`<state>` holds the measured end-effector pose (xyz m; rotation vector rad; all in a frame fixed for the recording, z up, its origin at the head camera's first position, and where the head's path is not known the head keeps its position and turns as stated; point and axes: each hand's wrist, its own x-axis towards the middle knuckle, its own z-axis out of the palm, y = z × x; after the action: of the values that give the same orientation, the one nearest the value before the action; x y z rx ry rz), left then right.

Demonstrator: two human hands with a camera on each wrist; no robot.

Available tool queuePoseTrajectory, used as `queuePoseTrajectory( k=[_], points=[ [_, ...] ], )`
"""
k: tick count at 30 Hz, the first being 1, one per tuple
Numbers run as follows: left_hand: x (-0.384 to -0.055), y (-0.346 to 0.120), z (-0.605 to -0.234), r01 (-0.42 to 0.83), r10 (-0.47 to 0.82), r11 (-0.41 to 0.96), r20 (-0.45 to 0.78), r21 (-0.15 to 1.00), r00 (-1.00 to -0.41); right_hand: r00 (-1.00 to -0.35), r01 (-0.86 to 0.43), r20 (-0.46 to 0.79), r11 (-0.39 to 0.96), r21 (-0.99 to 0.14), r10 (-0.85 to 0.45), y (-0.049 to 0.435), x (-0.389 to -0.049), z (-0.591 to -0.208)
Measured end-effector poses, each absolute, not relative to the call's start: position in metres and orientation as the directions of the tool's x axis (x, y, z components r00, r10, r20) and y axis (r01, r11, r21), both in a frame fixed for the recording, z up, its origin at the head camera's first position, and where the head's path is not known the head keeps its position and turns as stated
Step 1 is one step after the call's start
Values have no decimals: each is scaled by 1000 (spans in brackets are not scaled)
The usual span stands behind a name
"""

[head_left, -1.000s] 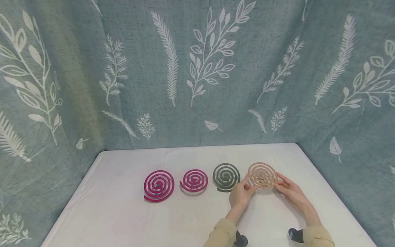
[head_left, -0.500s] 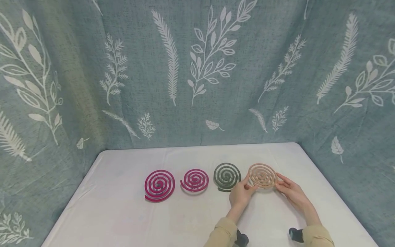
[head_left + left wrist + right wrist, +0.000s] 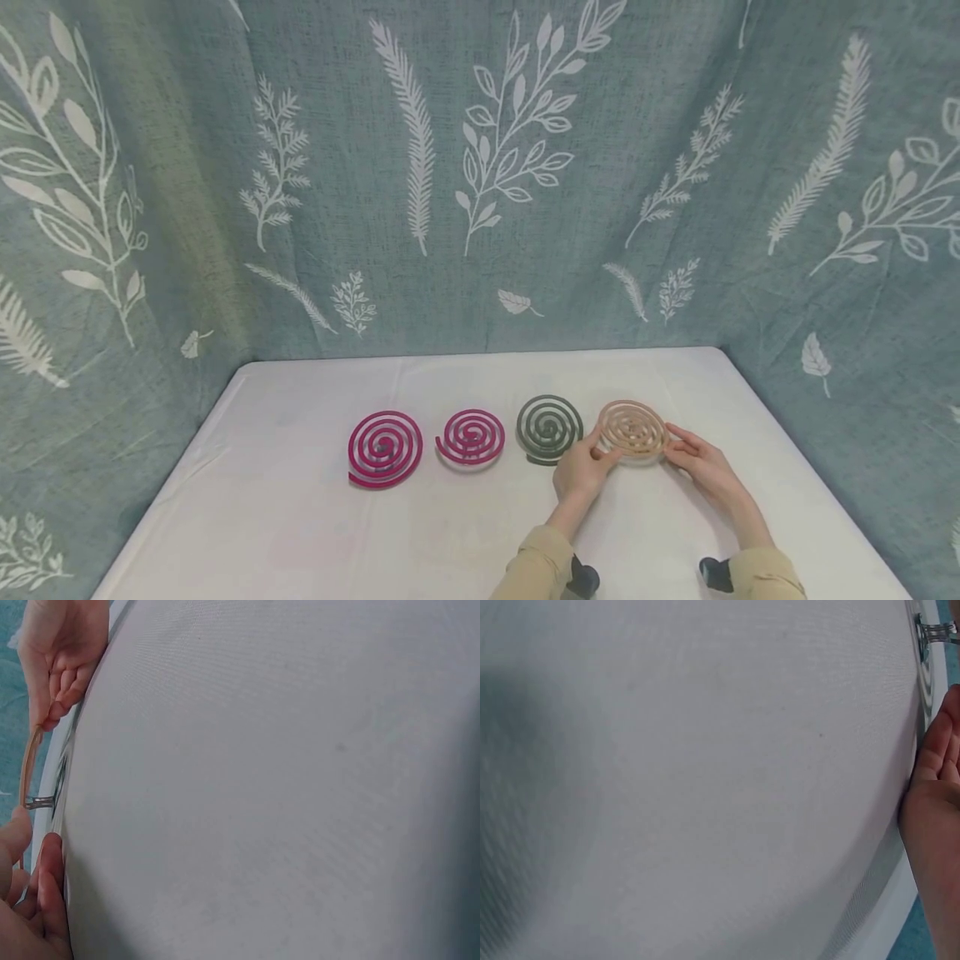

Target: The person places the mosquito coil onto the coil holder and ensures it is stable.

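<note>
Both hands hold a beige mosquito coil (image 3: pixel 632 429) at the right end of a row of coils. The left hand (image 3: pixel 581 471) pinches its left rim between thumb and fingers, and the right hand (image 3: pixel 705 465) pinches the right rim. In the left wrist view the coil (image 3: pixel 28 769) appears edge-on, with a small shiny stand (image 3: pixel 41 802) at its middle, close over the tabletop. The right wrist view catches the right hand (image 3: pixel 939 795) at its edge, near the stand (image 3: pixel 936 632). Just left of the left hand lies a dark green coil (image 3: pixel 550 429).
Two magenta coils, one farther left (image 3: pixel 385 450) and one nearer the middle (image 3: pixel 471 437), sit raised over the white table (image 3: pixel 300 533). A patterned blue-green curtain (image 3: pixel 450 308) hangs behind the table and along both sides.
The beige coil has come down slightly and now lies flatter, its far rim lowered. Both hands keep their hold on it. The other coils stay where they were.
</note>
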<state>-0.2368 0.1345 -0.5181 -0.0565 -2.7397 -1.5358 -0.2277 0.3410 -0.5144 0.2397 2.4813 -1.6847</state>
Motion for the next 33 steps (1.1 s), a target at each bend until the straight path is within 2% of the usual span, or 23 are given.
queuePoseTrajectory(
  k=[13, 33],
  points=[
    [-238, 134, -519, 25, 36, 535, 7, 844, -999, -973, 231, -220, 282, -931, 71, 337, -229, -514],
    [-238, 135, -521, 37, 34, 539, 22, 842, -999, -972, 235, -231, 327, -915, 52, 340, -230, -515]
  ],
)
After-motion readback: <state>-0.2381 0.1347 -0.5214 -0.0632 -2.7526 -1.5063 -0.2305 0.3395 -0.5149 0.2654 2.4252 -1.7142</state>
